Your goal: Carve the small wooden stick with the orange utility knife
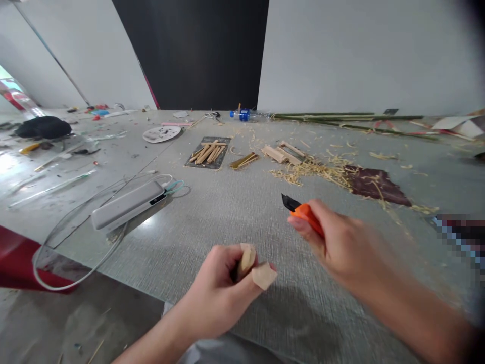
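My left hand (pixel 217 290) is closed around a short pale bamboo piece (pixel 247 259), low in the middle of the view; tape wraps the thumb and a fingertip. My right hand (pixel 341 242) grips an orange utility knife (pixel 301 210) with its dark blade pointing up and left, a little above and right of the bamboo piece. Blade and bamboo are apart. Both hands hover over the grey textured table (pixel 227 217).
A grey power bank (pixel 127 205) with a looping cable lies to the left. Farther back are cut bamboo strips on a dark mat (pixel 207 151), more strips (pixel 282 153), shavings (pixel 322 172), a brown sheet (pixel 373 184), a water bottle (pixel 246 115), long green stalks (pixel 341 120) and a white plate (pixel 161 133).
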Demonstrator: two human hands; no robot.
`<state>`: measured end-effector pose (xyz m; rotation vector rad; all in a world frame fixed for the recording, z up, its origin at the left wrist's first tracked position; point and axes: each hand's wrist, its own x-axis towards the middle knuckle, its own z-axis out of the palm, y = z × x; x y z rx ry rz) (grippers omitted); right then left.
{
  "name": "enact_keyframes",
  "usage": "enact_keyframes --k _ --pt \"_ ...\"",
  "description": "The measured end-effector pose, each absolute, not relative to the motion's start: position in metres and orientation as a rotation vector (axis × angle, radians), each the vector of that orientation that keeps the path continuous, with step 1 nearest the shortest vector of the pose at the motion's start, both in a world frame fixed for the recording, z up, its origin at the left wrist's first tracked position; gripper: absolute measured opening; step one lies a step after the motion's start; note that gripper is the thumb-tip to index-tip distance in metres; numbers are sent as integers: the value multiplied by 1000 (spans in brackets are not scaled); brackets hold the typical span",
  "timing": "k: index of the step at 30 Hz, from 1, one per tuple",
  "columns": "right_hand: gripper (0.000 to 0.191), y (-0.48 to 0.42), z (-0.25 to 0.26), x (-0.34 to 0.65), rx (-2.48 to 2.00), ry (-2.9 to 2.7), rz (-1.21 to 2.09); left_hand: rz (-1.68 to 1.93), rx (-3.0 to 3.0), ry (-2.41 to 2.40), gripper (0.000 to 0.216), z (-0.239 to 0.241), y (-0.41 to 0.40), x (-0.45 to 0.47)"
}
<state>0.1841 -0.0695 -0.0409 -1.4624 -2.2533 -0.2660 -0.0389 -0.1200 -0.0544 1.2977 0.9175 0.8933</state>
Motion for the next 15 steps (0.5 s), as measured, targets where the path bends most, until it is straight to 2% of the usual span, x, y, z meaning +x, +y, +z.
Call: enact_keyframes --k 5,13,15 --pt "43 -81 -46 170 -1327 -2383 -151 924 1422 961 49 -59 -121 -44" --pt "40 -78 -52 170 -1407 -2448 -99 889 1598 957 42 -64 -126 -41" --pt "39 -78 -49 173 -1422 -2429 -73 971 1533 948 42 -65 -126 -42"
